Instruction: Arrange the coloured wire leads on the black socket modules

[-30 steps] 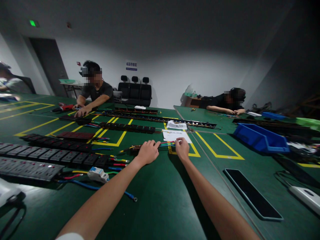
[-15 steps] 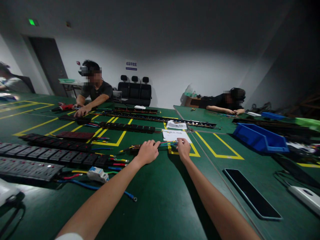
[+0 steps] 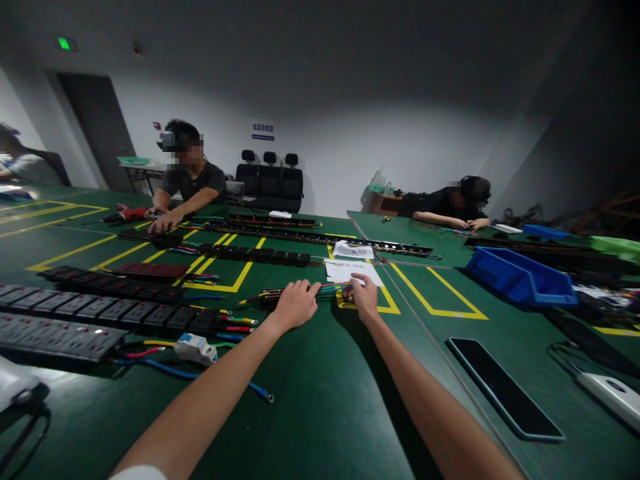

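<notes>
My left hand [image 3: 299, 302] lies curled over a dark strip with thin coloured wires [image 3: 333, 289], pressing on it at the middle of the table. My right hand [image 3: 365, 295] pinches the wires' right-hand ends, thumb and fingers close together. The wires show red, green, blue and yellow between the two hands; the parts under my palms are hidden. A white paper sheet [image 3: 345, 269] with printed characters lies just behind my hands. Left of my left forearm are long black socket strips [image 3: 165, 316] and a white circuit breaker [image 3: 195, 349] with thick lugged wires.
A phone [image 3: 505, 387] lies right of my right forearm, with a blue bin [image 3: 520, 277] beyond it. More long black strips [image 3: 300, 237] stretch across the table. One person [image 3: 195, 180] works at the back left, another [image 3: 445, 205] at the back right.
My right hand has shifted slightly left and its fingers have drawn in around the wire ends. My left hand stays in place.
</notes>
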A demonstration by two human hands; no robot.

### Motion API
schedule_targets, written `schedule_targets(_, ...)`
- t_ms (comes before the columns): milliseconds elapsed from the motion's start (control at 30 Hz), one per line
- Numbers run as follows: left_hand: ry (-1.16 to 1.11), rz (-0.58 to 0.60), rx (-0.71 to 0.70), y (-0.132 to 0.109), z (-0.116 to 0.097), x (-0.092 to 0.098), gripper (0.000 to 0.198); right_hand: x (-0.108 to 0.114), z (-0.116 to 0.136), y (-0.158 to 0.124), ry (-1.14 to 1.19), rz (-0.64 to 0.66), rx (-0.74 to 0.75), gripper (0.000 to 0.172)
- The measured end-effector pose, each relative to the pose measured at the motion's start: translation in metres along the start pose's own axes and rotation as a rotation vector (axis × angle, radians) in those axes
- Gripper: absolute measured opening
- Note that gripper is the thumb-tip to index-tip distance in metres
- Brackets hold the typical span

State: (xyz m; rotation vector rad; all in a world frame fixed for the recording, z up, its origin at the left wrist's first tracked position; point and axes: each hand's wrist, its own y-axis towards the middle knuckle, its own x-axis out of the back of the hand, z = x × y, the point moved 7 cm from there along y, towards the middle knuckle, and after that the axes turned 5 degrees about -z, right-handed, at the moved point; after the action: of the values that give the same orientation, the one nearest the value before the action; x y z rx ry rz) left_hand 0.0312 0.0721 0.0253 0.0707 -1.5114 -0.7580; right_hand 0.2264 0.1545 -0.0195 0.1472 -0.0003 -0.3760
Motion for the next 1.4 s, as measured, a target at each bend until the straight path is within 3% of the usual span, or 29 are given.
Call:
schedule_targets(200, 0.008, -0.003, 0.0, 0.0, 0.0, 0.0, 0.043, -0.006, -0.005, -0.002, 0.154, -0.054, -0.141, 0.025)
schedule_targets(367, 0.012, 0.001, 0.007, 0.0, -0.001, 0.0, 0.043, -0.008, -0.01, -0.005, 0.142, -0.066, -0.225, 0.024)
schedule_targets(567, 0.008, 0.006, 0.006, 0.0, -0.001, 0.0, 0.044, -0.004, -0.011, -0.005, -0.074, -0.048, -0.207, 0.04)
schedule_targets(733, -0.007, 0.003, 0.004, 0.0, -0.001, 0.001, 0.044, -0.004, -0.008, -0.002, -0.199, 0.027, -0.178, 0.032)
schedule_targets(833, -0.012, 0.003, 0.009, 0.0, 0.0, 0.001, 0.044, 0.001, -0.005, -0.001, -0.309, 0.029, -0.149, 0.038)
schedule_targets(1100, -0.025, 0.009, 0.013, 0.0, -0.001, 0.0, 0.045, 0.0, 0.042, -0.007, -0.423, -0.003, 0.224, 0.049)
schedule_targets(1267, 0.0, 0.034, 0.003, 0.0, -0.001, -0.001, 0.047, -0.023, 0.078, -0.027, -0.445, 0.042, 0.54, 0.052)
schedule_targets(1400, -0.004, 0.029, -0.007, -0.001, -0.001, -0.001, 0.044, -0.043, 0.086, -0.044, -0.523, 0.14, 0.737, 0.047)
